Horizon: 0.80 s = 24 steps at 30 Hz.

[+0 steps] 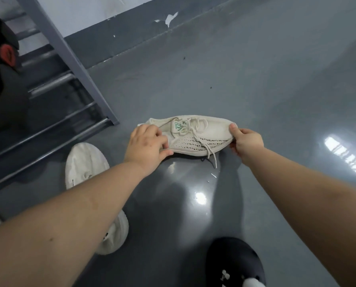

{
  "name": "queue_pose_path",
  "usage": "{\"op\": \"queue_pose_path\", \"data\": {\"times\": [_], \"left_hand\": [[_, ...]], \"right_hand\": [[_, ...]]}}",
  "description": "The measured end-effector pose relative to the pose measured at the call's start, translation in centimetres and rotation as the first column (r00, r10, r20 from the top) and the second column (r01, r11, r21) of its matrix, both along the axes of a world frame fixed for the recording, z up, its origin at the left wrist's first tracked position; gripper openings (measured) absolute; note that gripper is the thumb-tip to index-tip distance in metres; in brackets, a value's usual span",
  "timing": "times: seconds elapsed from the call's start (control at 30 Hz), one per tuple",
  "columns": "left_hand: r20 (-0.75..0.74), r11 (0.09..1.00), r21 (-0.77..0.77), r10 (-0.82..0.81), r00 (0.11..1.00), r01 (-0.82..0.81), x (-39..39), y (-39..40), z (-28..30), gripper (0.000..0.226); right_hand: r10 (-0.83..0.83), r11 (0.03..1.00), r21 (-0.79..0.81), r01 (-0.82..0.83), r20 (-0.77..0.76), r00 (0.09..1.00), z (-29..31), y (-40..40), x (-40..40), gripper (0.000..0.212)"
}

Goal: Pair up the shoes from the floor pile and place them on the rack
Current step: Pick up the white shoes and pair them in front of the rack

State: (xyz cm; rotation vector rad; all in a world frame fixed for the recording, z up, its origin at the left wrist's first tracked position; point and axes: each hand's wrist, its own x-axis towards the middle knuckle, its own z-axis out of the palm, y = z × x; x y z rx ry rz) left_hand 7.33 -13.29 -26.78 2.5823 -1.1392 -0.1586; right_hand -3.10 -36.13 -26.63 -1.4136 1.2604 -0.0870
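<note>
Glossy grey floor (255, 83); peeling grey-white wall (131, 27)

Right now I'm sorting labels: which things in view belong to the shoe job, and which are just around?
Job: cream knit sneaker, left hand, right hand, white shoe, rack.
Around: black shoe, grey floor.

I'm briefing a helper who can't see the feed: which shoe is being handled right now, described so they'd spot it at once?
Start at the grey metal rack on the left; on the glossy grey floor to its right, both hands hold one cream knit sneaker, left hand at the heel, right hand pinching the toe. Unlike the plain white shoe nearby, it has a green tongue logo and black dashes.
</note>
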Motion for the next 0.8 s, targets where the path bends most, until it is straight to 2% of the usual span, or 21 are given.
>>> {"op": "queue_pose_path", "data": {"times": [0.2,0.37,0.47,0.63,0.8], "left_hand": [[-0.040,0.987,-0.154,-0.055,0.998,0.048,-6.0,3.2,2.6,0.031],[-0.220,0.976,-0.197,0.053,0.974,-0.097,-9.7,7.5,7.5,0.028],[-0.270,0.969,-0.189,0.108,0.957,-0.162,-11.3,11.1,11.9,0.012],[-0.284,0.964,-0.142,0.178,0.942,-0.225,-13.5,18.6,20.9,0.027],[-0.223,0.948,-0.141,0.251,0.942,-0.286,-16.0,25.9,31.1,0.025]], "right_hand": [[0.068,0.997,0.047,-0.067,-0.024,0.997,1.9,1.7,-4.0,0.031],[0.218,0.974,0.072,-0.215,-0.027,0.976,6.9,4.8,-5.1,0.042],[0.325,0.945,0.033,-0.324,-0.030,0.945,12.0,8.1,-4.6,0.039],[0.533,0.846,0.004,-0.533,0.014,0.846,22.5,14.4,-3.5,0.031],[0.640,0.768,0.017,-0.640,0.015,0.768,31.4,21.3,-4.6,0.024]]}}
